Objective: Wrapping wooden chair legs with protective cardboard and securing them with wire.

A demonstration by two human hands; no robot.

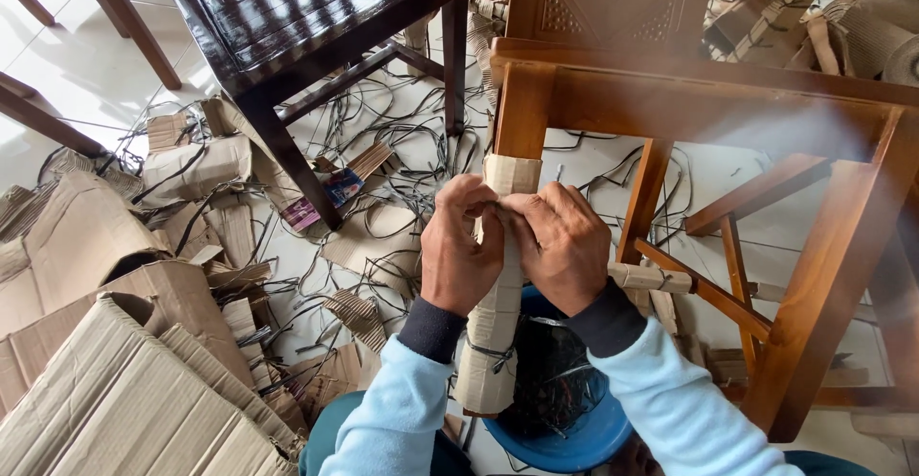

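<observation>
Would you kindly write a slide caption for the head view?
Both hands, left and right, grip cardboard wrap on a wooden chair leg above a blue bowl.

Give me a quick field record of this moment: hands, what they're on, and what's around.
left hand: gripping the cardboard wrap on the chair leg
right hand: pressed on the same wrap, fingertips meeting the left hand's
wrap: corrugated cardboard around the leg, tied with dark string near the lower end
chair: light brown wood, legs toward the camera
below hands: blue tub holding dark strings
floor: cardboard pieces at left, loose dark strings scattered
other furniture: dark chair at top left
</observation>
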